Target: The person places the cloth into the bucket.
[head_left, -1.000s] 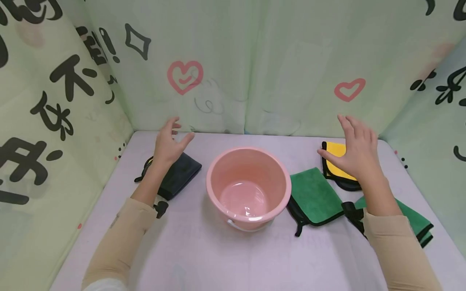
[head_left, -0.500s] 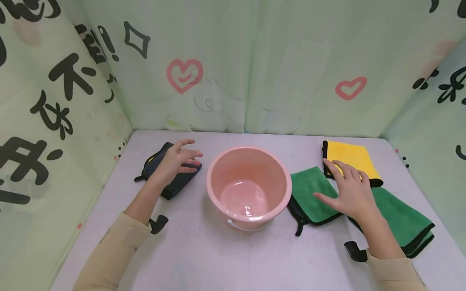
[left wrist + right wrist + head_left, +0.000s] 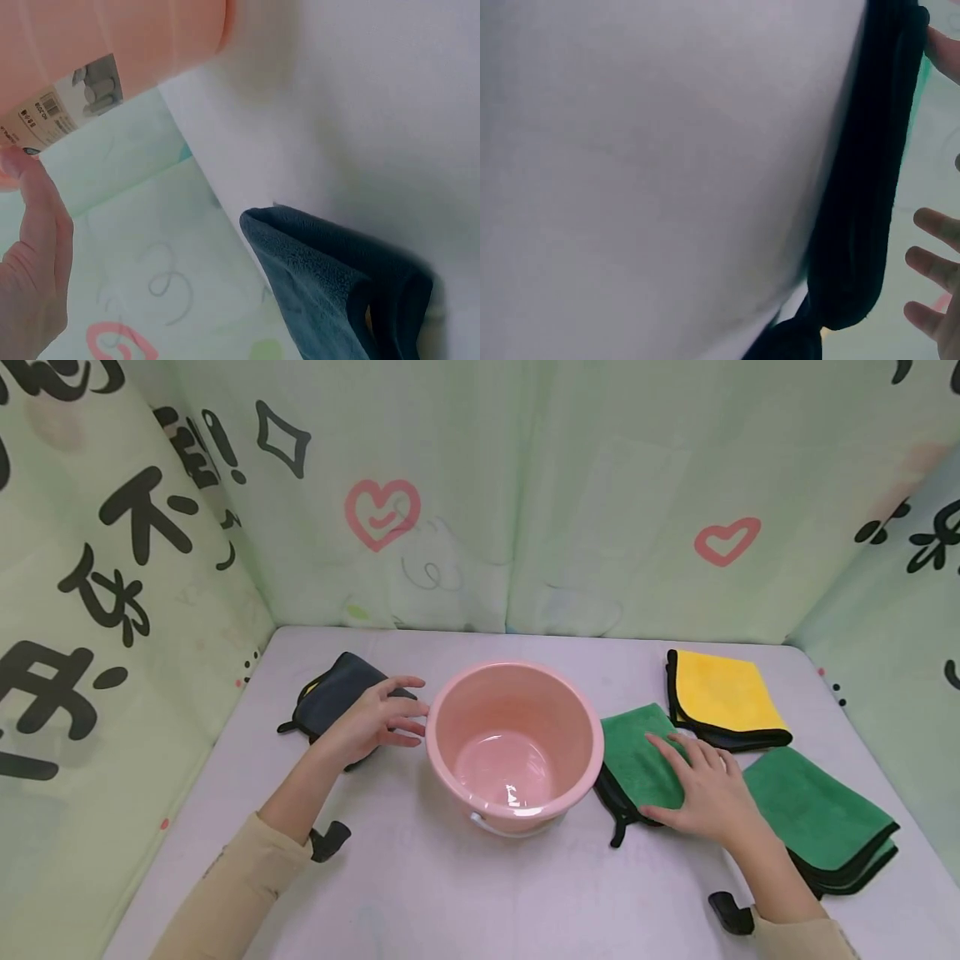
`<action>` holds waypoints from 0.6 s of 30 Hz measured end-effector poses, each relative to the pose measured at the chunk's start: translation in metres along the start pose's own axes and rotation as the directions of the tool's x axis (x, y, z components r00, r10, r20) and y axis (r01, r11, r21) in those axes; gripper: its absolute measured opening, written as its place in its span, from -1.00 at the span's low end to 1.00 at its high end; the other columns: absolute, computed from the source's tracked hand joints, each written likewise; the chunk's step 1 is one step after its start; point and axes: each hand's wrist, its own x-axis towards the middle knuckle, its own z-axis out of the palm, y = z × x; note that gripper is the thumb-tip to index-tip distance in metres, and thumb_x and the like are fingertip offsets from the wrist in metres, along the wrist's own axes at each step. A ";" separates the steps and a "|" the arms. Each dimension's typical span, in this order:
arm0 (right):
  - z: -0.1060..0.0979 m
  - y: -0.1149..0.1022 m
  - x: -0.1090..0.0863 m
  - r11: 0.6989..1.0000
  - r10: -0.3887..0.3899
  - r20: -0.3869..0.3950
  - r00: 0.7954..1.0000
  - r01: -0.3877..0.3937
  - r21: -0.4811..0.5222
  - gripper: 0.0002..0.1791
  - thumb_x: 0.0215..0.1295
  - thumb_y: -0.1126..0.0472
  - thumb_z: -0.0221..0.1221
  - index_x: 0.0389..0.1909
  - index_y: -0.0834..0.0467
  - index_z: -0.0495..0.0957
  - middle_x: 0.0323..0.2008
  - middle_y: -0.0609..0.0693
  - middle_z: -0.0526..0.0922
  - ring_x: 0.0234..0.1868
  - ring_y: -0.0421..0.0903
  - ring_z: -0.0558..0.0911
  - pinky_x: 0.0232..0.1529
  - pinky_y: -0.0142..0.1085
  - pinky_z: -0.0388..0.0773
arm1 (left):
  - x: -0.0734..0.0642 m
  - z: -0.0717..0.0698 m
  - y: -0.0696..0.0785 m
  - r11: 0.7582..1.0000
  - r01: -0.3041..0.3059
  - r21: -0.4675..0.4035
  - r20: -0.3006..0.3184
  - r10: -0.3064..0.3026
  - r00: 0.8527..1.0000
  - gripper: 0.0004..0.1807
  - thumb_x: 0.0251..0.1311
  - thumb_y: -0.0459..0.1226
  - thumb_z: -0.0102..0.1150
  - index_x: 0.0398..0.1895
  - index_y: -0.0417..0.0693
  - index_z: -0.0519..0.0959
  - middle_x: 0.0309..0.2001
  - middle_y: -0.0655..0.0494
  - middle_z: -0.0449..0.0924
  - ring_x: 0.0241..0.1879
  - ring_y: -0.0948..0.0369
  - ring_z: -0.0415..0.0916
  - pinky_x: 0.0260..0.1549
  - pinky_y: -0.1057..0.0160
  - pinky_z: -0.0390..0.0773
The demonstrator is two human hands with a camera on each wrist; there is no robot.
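A pink bucket (image 3: 513,739) stands upright in the middle of the table, its white handle hanging down at the front. My left hand (image 3: 378,718) is at the bucket's left side, fingers extended, fingertips right at the rim. In the left wrist view those fingers overlap the bucket's side (image 3: 180,37) near a printed label (image 3: 60,112). Over the nearer green cloth (image 3: 637,752), right of the bucket, is my right hand (image 3: 708,793), its fingers spread and holding nothing. The right wrist view shows its fingers beside the cloth's black edge (image 3: 855,187).
A folded dark blue cloth (image 3: 341,689) lies behind the left hand. At the right are a folded yellow cloth (image 3: 727,693) and a second folded green cloth (image 3: 825,810). Printed curtains (image 3: 615,510) enclose the table (image 3: 480,902) at the back and sides.
My left hand has come down and right, to the bucket's rim. The right hand has lowered from above the yellow cloth to the nearer green one. The bucket and cloths stay put.
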 end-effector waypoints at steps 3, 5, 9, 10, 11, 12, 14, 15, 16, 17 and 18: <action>0.003 0.000 -0.002 1.000 0.000 0.032 1.000 0.000 0.010 0.09 -0.21 -0.33 0.28 0.36 -0.11 0.00 0.19 0.23 0.20 0.15 0.28 0.21 0.06 0.21 0.13 | -0.001 0.002 0.000 1.000 -0.002 0.004 0.003 0.002 1.000 -0.39 0.16 -0.29 0.10 0.28 -0.12 0.16 -0.19 0.00 0.56 -0.39 0.16 0.61 -0.32 0.19 0.63; 0.004 0.001 -0.003 1.000 0.000 0.048 0.999 0.000 0.013 0.07 -0.22 -0.32 0.28 0.35 -0.08 0.02 0.18 0.24 0.20 0.14 0.28 0.21 0.06 0.21 0.12 | -0.001 0.003 -0.001 1.000 -0.007 0.013 0.002 0.007 1.000 -0.40 0.15 -0.29 0.10 0.27 -0.10 0.18 -0.21 0.01 0.57 -0.40 0.15 0.61 -0.32 0.18 0.63; 0.007 0.003 -0.005 1.000 -0.003 0.066 0.998 0.002 0.017 0.01 -0.22 -0.30 0.28 0.28 -0.02 0.12 0.16 0.27 0.22 0.13 0.31 0.23 0.06 0.23 0.11 | -0.001 0.005 -0.003 1.000 -0.019 0.025 0.009 0.019 1.000 -0.39 0.13 -0.29 0.13 0.27 -0.10 0.19 -0.22 -0.01 0.57 -0.39 0.15 0.60 -0.31 0.16 0.62; 0.007 0.003 -0.005 1.000 -0.004 0.068 0.998 0.003 0.017 -0.01 -0.22 -0.29 0.28 0.26 0.00 0.14 0.15 0.27 0.23 0.12 0.31 0.23 0.06 0.24 0.11 | -0.002 0.006 -0.003 0.999 -0.022 0.024 0.012 0.022 1.000 -0.38 0.13 -0.30 0.14 0.27 -0.11 0.19 -0.22 -0.01 0.58 -0.39 0.15 0.60 -0.31 0.16 0.62; 0.008 0.003 -0.005 1.000 -0.006 0.069 0.998 0.004 0.017 -0.03 -0.22 -0.29 0.29 0.24 0.01 0.17 0.14 0.27 0.24 0.12 0.31 0.24 0.06 0.24 0.12 | -0.002 0.006 -0.003 0.999 -0.027 0.024 0.016 0.026 1.000 -0.38 0.12 -0.31 0.15 0.26 -0.12 0.19 -0.22 -0.01 0.59 -0.39 0.15 0.60 -0.31 0.15 0.62; 0.008 0.003 -0.005 1.000 -0.007 0.070 0.998 0.006 0.018 -0.05 -0.23 -0.28 0.29 0.22 0.02 0.20 0.14 0.28 0.25 0.11 0.31 0.25 0.06 0.23 0.12 | -0.002 0.007 -0.003 0.999 -0.032 0.023 0.023 0.031 0.999 -0.37 0.12 -0.32 0.15 0.27 -0.14 0.19 -0.22 -0.01 0.59 -0.39 0.16 0.59 -0.31 0.15 0.62; 0.010 0.003 -0.005 1.000 -0.011 0.067 0.998 0.010 0.016 -0.07 -0.24 -0.28 0.29 0.19 0.04 0.25 0.11 0.28 0.27 0.10 0.32 0.27 0.05 0.23 0.13 | -0.002 0.007 -0.004 0.999 -0.043 0.020 0.040 0.042 0.998 -0.38 0.11 -0.36 0.14 0.26 -0.17 0.19 -0.24 -0.01 0.61 -0.39 0.17 0.59 -0.31 0.16 0.63; 0.010 0.003 -0.005 1.000 -0.011 0.067 0.998 0.010 0.017 -0.08 -0.25 -0.27 0.29 0.18 0.05 0.26 0.11 0.28 0.28 0.10 0.32 0.27 0.05 0.23 0.13 | -0.002 0.008 -0.004 0.999 -0.047 0.018 0.048 0.046 0.998 -0.39 0.11 -0.37 0.14 0.25 -0.18 0.19 -0.25 0.00 0.61 -0.39 0.18 0.58 -0.32 0.16 0.63; 0.011 0.003 -0.004 1.000 -0.010 0.065 0.998 0.009 0.016 -0.09 -0.26 -0.27 0.30 0.16 0.05 0.28 0.10 0.28 0.29 0.09 0.32 0.28 0.05 0.23 0.13 | -0.002 0.008 -0.005 0.999 -0.049 0.015 0.053 0.048 0.997 -0.40 0.11 -0.39 0.14 0.24 -0.19 0.20 -0.26 0.01 0.62 -0.39 0.18 0.58 -0.32 0.16 0.63; 0.011 0.003 -0.004 1.000 -0.010 0.062 0.998 0.009 0.017 -0.10 -0.27 -0.26 0.30 0.15 0.06 0.29 0.08 0.28 0.30 0.08 0.32 0.29 0.04 0.23 0.14 | -0.002 0.009 -0.005 0.999 -0.049 0.011 0.059 0.048 0.997 -0.41 0.10 -0.40 0.13 0.23 -0.19 0.20 -0.27 0.02 0.62 -0.40 0.19 0.58 -0.33 0.17 0.63; 0.012 0.003 -0.004 1.000 -0.009 0.060 0.998 0.008 0.016 -0.11 -0.27 -0.25 0.30 0.14 0.06 0.31 0.07 0.28 0.31 0.06 0.32 0.30 0.04 0.23 0.14 | -0.001 0.009 -0.005 0.999 -0.049 0.007 0.063 0.048 0.997 -0.42 0.10 -0.41 0.13 0.22 -0.20 0.21 -0.29 0.02 0.62 -0.40 0.20 0.57 -0.34 0.18 0.63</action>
